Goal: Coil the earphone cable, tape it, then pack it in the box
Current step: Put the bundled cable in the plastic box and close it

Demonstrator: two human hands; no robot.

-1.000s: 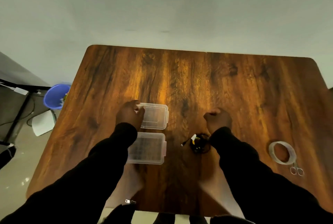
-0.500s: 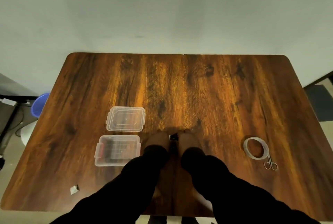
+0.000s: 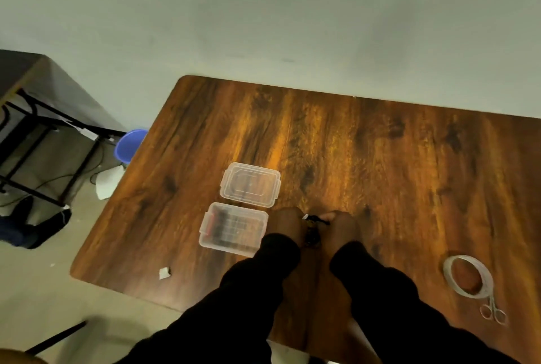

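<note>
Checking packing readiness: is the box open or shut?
Open: the lid lies on the table beside the box.

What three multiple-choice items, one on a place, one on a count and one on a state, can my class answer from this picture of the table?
1. Where do the small scissors lie?
A. beside the tape roll, on the table's right
B. inside the clear box
C. on the floor by the blue bin

2. How many clear plastic pieces lie to the left of the hands?
A. one
B. two
C. four

3. What state is the clear box in?
A. lid snapped on
B. open, its lid lying apart on the table beyond it
C. held up in one hand

Answers: 1 A, the scissors lie right at the roll's near edge. 2 B, only the box and its lid lie there. 3 B, the lid lies separate on the wooden table while the left hand and right hand hold the earphone cable between them.
</note>
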